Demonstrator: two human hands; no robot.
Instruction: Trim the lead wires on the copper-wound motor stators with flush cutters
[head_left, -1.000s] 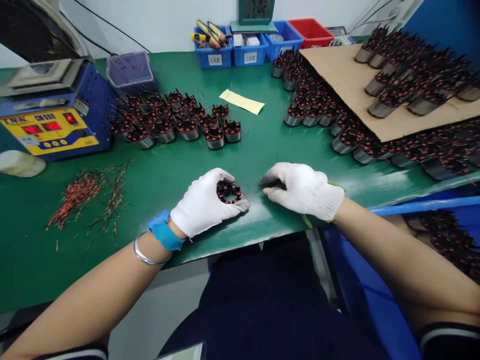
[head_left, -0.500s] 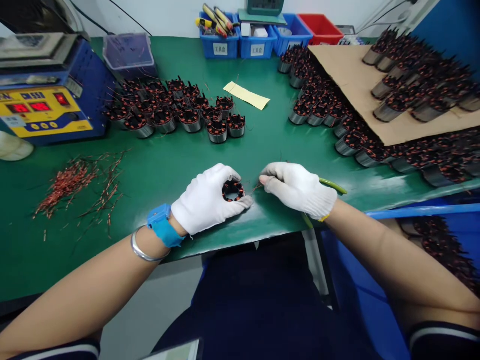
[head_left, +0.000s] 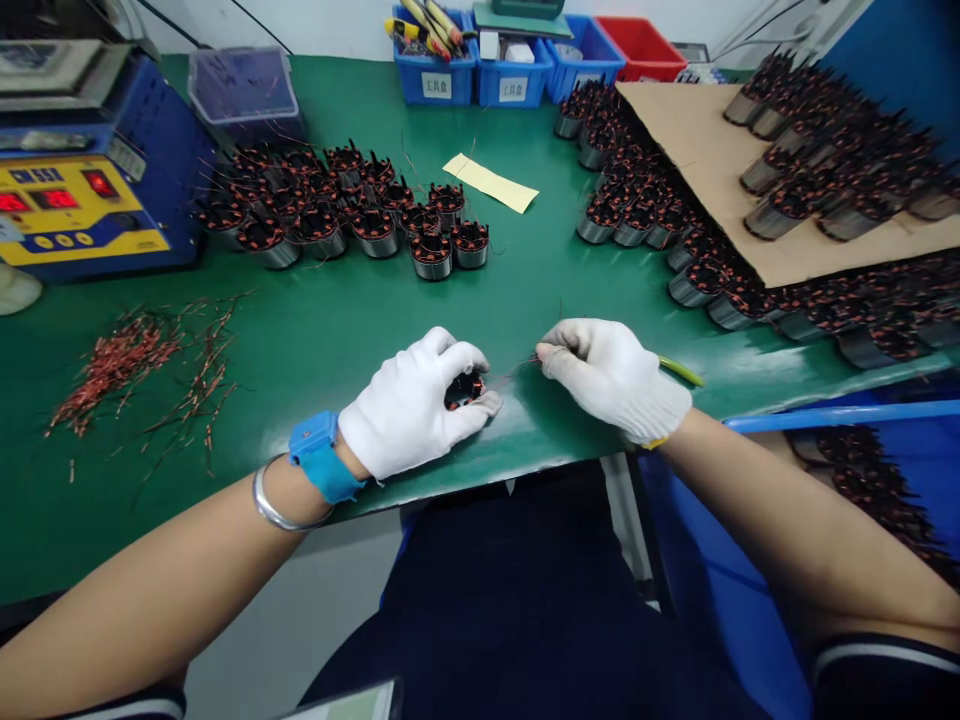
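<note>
My left hand point(head_left: 420, 405), in a white glove, curls around a motor stator point(head_left: 466, 388) with a black rim and copper windings, close to the bench's front edge. The glove covers much of the stator. To its right, the thumb and fingers of my gloved right hand point(head_left: 604, 375) are pinched together on a thin copper wire point(head_left: 523, 366) that runs toward the stator. A green tool handle point(head_left: 681, 372) sticks out behind my right wrist; the rest of that tool is hidden, and I cannot tell whether the palm grips it.
Rows of stators point(head_left: 375, 232) stand at back left, more point(head_left: 600, 218) on the right beside cardboard point(head_left: 697, 150). Copper wire clippings point(head_left: 112, 370) lie left, near a blue-yellow device point(head_left: 82, 205). A yellow paper strip point(head_left: 491, 183) and blue bins point(head_left: 435, 85) are behind. A blue crate point(head_left: 840, 412) stands lower right.
My right hand has moved a little to the right, away from the stator. The stator has tilted in my left hand. The whole view has shifted slightly.
</note>
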